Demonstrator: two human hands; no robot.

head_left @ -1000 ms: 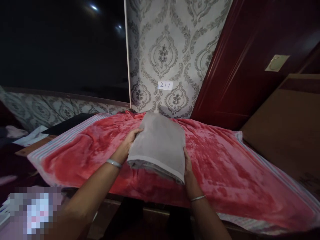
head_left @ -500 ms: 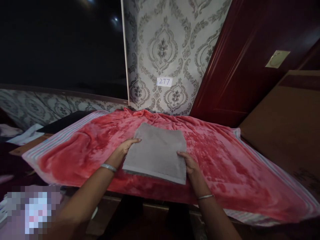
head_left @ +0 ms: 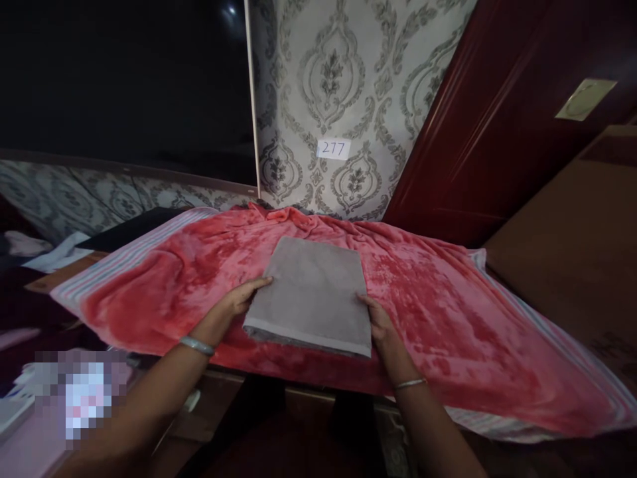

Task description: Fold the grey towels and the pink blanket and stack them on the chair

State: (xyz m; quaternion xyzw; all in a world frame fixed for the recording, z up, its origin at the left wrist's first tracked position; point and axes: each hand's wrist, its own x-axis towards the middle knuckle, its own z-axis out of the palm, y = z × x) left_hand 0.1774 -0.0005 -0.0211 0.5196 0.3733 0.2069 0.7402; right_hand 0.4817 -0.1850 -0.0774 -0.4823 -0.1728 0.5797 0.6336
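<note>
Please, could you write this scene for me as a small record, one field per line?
Left hand: holds left edge of folded grey cloth
Right hand: holds its right edge, thumb on top
Cloth: flat, pale band along near edge
Beneath: red blanket with striped borders; full contact with cloth unclear
Wall: patterned wallpaper, paper label reading 277
Left side: large dark screen
Right side: brown box

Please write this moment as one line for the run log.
grey cloth: folded, held at both sides | left hand: left edge | right hand: right edge | beneath: red blanket
</note>
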